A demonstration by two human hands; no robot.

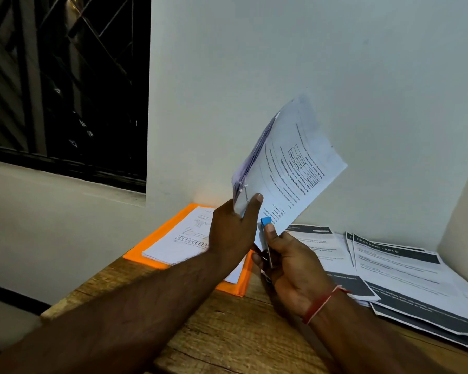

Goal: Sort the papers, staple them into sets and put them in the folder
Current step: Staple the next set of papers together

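Left grip (233,233) tight on paper set (289,168), upright above it; right grip (289,265) around stapler (266,221).

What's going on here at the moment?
A person's left hand holds a sheaf of papers up above the table. The right hand grips a stapler, its blue tip at the sheaf's lower corner. Behind the hands an orange folder lies on the table with a stack of sheets on it. Loose papers are spread out on the right.
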